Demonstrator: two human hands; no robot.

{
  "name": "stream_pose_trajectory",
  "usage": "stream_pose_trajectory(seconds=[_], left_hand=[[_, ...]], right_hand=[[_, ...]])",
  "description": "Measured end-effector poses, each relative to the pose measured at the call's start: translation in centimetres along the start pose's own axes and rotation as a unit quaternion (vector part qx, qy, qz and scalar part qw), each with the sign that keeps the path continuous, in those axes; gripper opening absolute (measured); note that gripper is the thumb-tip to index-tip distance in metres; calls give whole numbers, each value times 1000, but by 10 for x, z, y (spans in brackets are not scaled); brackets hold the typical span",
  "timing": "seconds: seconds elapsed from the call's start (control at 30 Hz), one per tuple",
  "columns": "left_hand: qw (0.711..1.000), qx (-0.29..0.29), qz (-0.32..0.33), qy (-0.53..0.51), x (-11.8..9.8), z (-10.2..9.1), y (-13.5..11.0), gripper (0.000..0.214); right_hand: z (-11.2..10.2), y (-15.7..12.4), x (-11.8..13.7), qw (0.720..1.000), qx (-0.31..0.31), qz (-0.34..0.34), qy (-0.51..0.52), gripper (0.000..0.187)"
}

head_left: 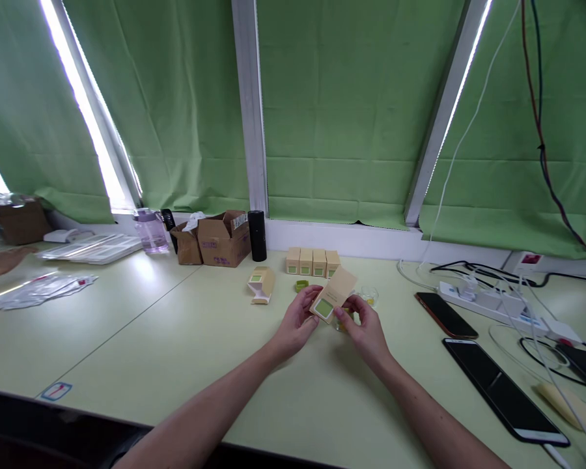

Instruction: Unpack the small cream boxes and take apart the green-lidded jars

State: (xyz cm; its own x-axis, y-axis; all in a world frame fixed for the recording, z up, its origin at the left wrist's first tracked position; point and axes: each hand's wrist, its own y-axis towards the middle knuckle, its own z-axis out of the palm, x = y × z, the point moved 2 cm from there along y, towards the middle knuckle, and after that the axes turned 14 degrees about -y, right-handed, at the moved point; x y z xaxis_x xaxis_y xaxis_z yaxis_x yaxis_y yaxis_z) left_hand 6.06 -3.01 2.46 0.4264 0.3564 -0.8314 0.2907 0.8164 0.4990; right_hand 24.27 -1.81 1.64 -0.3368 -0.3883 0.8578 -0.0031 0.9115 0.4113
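I've got left hand and right hand fingers pinching the tan carton over the counter, in front of the small boxes. I'd keep pressure light, even; it likely creases.

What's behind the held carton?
Four small boxes stand behind the carton, which covers part of the rightmost one. Whatever else lies directly behind it is hidden.

The held box is before a row of small boxes, left of phones.
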Motion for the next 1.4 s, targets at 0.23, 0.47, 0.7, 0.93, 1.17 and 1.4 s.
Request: stream_pose_trajectory(seconds=[0.23, 0.47, 0.7, 0.93, 1.17, 1.4], left_hand=[[1000, -9, -6, -7, 1, 0, 1, 52], [1000, -7, -16, -13, -5, 4, 1, 53], [1000, -6, -17, -14, -6, 4, 1, 54], [1000, 3, -7, -15, -1, 0, 0, 55], [1000, 10, -14, -12, 2, -2, -1, 57], [1000, 10, -12, -19, 4, -3, -1, 55]], right_hand=[[1, 0, 0, 999, 9, 7, 34, 50], [2, 0, -1, 999, 16, 10, 48, 46], [2, -1, -1, 999, 13, 12, 44, 48], [3, -1, 1, 999, 15, 11, 49, 50], [2, 0, 1, 998, 3, 15, 67, 50], [3, 0, -1, 996, 11, 32, 78, 55]])
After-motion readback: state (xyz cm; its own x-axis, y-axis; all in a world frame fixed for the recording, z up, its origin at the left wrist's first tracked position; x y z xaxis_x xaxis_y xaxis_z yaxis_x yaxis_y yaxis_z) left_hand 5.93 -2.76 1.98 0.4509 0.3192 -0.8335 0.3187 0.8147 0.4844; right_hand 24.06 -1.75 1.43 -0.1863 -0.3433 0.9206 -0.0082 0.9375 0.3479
